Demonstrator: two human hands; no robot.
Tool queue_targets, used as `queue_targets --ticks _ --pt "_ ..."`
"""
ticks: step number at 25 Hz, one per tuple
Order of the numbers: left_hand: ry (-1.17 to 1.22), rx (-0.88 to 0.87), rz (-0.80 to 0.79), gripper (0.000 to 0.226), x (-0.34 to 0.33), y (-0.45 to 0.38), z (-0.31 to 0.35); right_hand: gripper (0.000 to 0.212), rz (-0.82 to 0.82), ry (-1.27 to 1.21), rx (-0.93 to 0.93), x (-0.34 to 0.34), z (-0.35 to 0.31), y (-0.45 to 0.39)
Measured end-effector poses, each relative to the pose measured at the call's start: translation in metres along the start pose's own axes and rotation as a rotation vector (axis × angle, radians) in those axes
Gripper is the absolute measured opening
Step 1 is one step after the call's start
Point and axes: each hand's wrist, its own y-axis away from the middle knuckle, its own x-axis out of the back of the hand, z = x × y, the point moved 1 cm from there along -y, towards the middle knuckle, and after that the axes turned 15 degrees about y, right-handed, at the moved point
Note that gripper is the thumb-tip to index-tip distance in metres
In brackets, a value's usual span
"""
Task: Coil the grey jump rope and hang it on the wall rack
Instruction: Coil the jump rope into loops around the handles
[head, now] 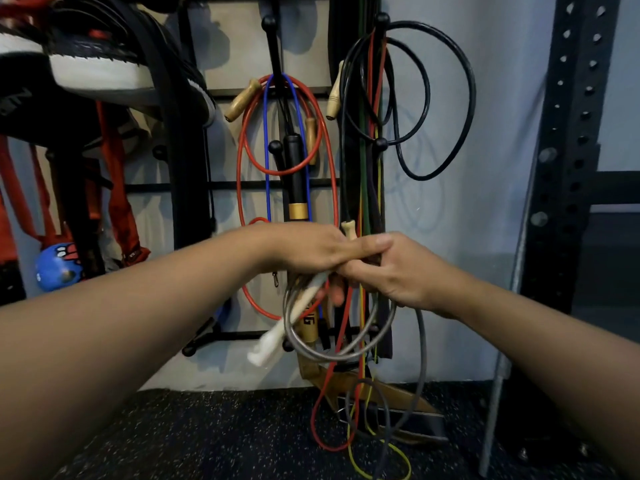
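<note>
Behind the hands the wall rack (277, 98) is getting crowded with red, blue and black ropes, leaving only small gaps near its black pegs. Both hands are meeting in front of it: the left hand (311, 249) and right hand (388, 268) are gripping the grey jump rope (332, 355) at the top of its loops. It is looking light, bendy and springy, so pinching the loops together near its white handle (277, 334) seems best.

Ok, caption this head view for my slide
Both hands gather the grey jump rope into loops before the wall rack.

Both hands (311, 251) (391, 271) gripping coiled grey jump rope (346, 356), wall rack (277, 57) behind w/ hung ropes
</note>
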Motion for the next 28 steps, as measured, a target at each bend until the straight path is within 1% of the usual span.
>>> queue_targets --ticks 1,3,4,6,7,8,10,12,15,17,19,20,23,25,27,28 --pt "-0.001 0.014 -0.040 0.063 0.000 -0.001 -0.004 0.021 -0.003 0.007 -0.002 0.004 0.002 0.001" --pt "0.115 0.030 -0.047 0.056 -0.004 -0.002 -0.012 0.021 0.016 0.035 -0.016 0.008 0.007 0.004" --pt "0.136 0.036 -0.018 0.055 -0.005 -0.002 -0.014 0.021 0.008 0.052 -0.016 0.008 0.009 0.006" --pt "0.068 0.036 0.062 0.057 -0.005 -0.006 -0.017 0.015 -0.015 0.045 -0.042 0.006 0.012 0.010" --pt "0.056 0.024 0.086 0.057 -0.004 -0.006 -0.018 0.015 -0.013 -0.011 -0.093 0.007 0.014 0.013" --pt "0.095 0.008 0.107 0.055 -0.002 -0.007 -0.021 0.020 -0.002 -0.104 -0.161 0.010 0.018 0.016" --pt "0.309 -0.056 0.165 0.050 0.002 -0.004 -0.024 0.032 0.007 -0.246 -0.276 0.020 0.030 0.024" --pt "0.616 -0.177 0.253 0.046 0.005 -0.003 -0.028 0.042 0.002 -0.297 -0.323 0.020 0.037 0.033" --pt "1.013 -0.346 0.463 0.045 0.008 -0.010 -0.032 0.056 0.020 -0.519 -0.369 -0.001 0.040 0.040" --pt "1.234 -0.405 0.599 0.045 0.003 -0.015 -0.031 0.070 0.021 -0.613 -0.376 -0.022 0.039 0.040" --pt "1.413 -0.426 0.709 0.046 -0.006 -0.018 -0.029 0.084 0.038 -0.666 -0.348 -0.042 0.036 0.035" --pt "1.484 -0.426 0.760 0.046 -0.009 -0.020 -0.029 0.086 0.058 -0.710 -0.343 -0.049 0.033 0.032" --pt "1.657 -0.441 0.898 0.046 -0.016 -0.022 -0.032 0.076 0.118 -0.911 -0.390 -0.062 0.026 0.023" --pt "1.718 -0.459 0.974 0.046 -0.021 -0.022 -0.032 0.064 0.215 -1.086 -0.425 -0.066 0.022 0.019" --pt "1.758 -0.464 1.014 0.046 -0.028 -0.022 -0.030 0.054 0.320 -1.245 -0.437 -0.069 0.017 0.012" --pt "1.753 -0.457 1.024 0.046 -0.034 -0.024 -0.030 0.049 0.343 -1.285 -0.428 -0.070 0.014 0.008"
